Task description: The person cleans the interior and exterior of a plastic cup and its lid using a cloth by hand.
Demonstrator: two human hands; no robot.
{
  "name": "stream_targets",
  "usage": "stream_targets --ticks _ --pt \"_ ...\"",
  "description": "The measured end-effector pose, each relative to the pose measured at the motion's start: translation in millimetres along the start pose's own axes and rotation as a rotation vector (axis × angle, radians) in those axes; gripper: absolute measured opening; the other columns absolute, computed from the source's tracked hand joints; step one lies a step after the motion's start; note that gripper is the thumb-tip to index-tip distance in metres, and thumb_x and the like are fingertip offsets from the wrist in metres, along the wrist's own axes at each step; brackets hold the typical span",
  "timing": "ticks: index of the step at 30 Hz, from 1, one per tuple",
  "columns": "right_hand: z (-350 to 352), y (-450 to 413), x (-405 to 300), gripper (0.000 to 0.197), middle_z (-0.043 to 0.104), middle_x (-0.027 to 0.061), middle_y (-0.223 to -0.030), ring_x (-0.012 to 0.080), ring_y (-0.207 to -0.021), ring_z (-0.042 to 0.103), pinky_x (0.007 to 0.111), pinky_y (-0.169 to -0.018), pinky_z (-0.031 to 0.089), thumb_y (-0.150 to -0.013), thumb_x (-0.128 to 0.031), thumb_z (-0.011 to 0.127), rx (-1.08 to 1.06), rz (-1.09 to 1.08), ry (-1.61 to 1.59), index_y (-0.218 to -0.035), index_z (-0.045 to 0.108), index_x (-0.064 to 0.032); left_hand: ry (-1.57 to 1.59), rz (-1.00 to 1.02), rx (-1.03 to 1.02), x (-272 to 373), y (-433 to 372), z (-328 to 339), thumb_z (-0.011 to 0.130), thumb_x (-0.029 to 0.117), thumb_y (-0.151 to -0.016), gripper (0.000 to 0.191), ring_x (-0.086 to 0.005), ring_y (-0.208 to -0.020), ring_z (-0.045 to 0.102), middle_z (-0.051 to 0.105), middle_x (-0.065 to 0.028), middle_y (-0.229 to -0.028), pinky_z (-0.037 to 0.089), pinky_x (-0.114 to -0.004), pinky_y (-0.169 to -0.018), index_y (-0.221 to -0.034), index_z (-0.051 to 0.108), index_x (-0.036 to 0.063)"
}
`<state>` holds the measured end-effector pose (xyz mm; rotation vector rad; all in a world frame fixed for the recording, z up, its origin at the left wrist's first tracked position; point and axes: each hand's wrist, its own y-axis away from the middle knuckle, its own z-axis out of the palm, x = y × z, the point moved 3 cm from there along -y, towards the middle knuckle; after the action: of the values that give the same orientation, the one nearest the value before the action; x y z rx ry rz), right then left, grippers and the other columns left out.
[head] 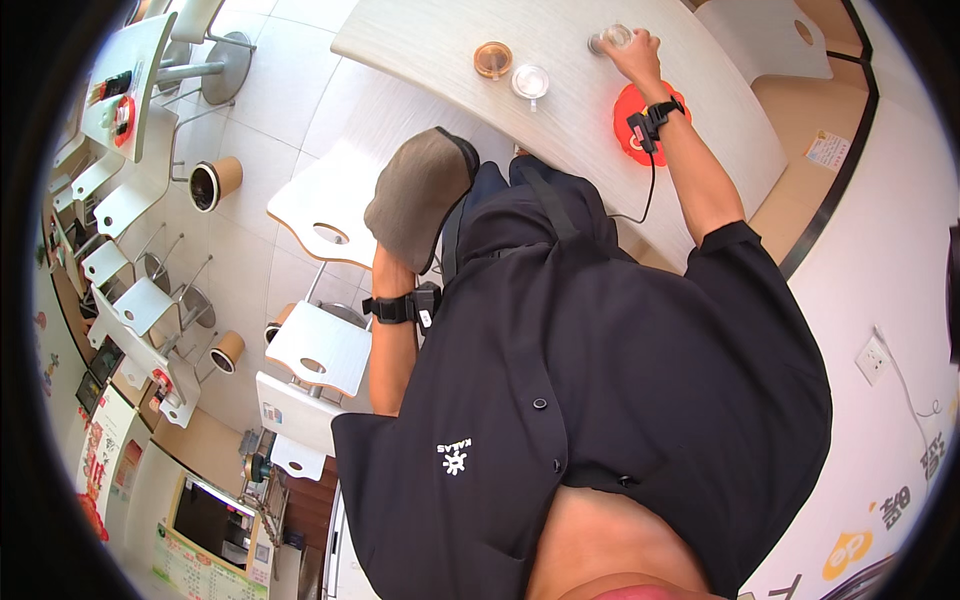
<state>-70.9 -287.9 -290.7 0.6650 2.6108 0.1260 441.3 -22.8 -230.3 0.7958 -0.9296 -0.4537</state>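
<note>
My left hand is hidden inside a grey-brown cloth mitt (421, 196) with a dark edge, held beside my left thigh, off the table. My right hand (637, 54) reaches over the pale wood-look table (442, 22) and grips a clear glass jar (617, 35). A small greyish container (595, 43) is next to my fingers; its details are unclear. A red scalloped tray (628, 124) lies on the table below my right forearm, partly covered by it. Left of them stand an amber lidded jar (493, 60) and a clear lidded pot (530, 81).
A white chair (300, 214) stands close by my left side, with more chairs (319, 349) behind it. A bench seat (799, 127) runs along the wall at the right. Brown bins (225, 176) stand on the tiled floor. A black cable hangs from my right wrist strap.
</note>
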Motion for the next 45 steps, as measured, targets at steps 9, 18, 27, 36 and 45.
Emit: stream_targets --ticks 9,18,27,36,45 --pt "-2.4 -20.5 -6.1 0.059 0.064 0.0219 -0.117 0.0432 -0.101 0.068 0.050 -0.089 0.056 -0.084 -0.052 0.073 0.039 -0.172 0.075 -0.116 0.063 -0.0037 0.032 0.075 0.150 33.3 32.0 62.5 0.043 0.034 -0.113 0.057 -0.0227 -0.140 0.048 0.044 -0.0119 -0.158 0.043 -0.033 -0.114 -0.159 0.031 0.0012" --pt "-128.2 59.4 -81.8 0.039 0.067 0.0161 -0.085 0.0279 -0.079 0.064 0.039 -0.077 0.051 -0.095 -0.038 0.064 -0.019 -0.489 -0.292 -0.108 0.063 -0.0011 -0.376 0.172 -0.027 79.2 8.8 154.7 0.048 0.029 -0.112 0.053 -0.0233 -0.137 0.049 0.050 -0.0111 -0.152 0.040 -0.034 -0.115 -0.155 0.038 0.0007" --pt "-164.7 173.8 -208.1 0.030 0.068 0.0178 -0.082 0.0263 -0.073 0.068 0.037 -0.069 0.053 -0.089 -0.028 0.069 -0.056 -0.569 -0.441 -0.099 0.066 0.0000 0.254 0.160 -0.635 95.9 -21.4 280.7 0.055 0.038 -0.108 0.050 -0.0220 -0.123 0.060 0.061 -0.0121 -0.134 0.053 -0.038 -0.103 -0.142 0.050 0.0010" --pt "-159.8 192.5 -234.5 0.021 0.053 -0.0043 -0.062 0.0022 -0.058 0.045 0.023 -0.051 0.034 -0.095 -0.021 0.068 0.016 -0.530 -0.590 -0.088 0.066 -0.0020 -0.072 0.777 -0.243 105.8 -4.5 272.7 0.047 0.031 -0.111 0.036 -0.0116 -0.087 0.057 0.066 -0.0035 -0.094 0.047 -0.028 -0.079 -0.106 0.064 -0.0006" --pt "-175.0 195.7 -254.0 0.017 0.055 -0.0010 -0.060 0.0033 -0.054 0.046 0.025 -0.049 0.035 -0.090 -0.016 0.072 0.059 -0.699 -0.788 -0.087 0.065 -0.0015 0.259 0.309 -0.354 131.4 14.9 275.1 0.030 0.045 -0.109 0.052 -0.0200 -0.101 0.063 0.066 -0.0091 -0.112 0.053 -0.036 -0.090 -0.121 0.062 0.0052"
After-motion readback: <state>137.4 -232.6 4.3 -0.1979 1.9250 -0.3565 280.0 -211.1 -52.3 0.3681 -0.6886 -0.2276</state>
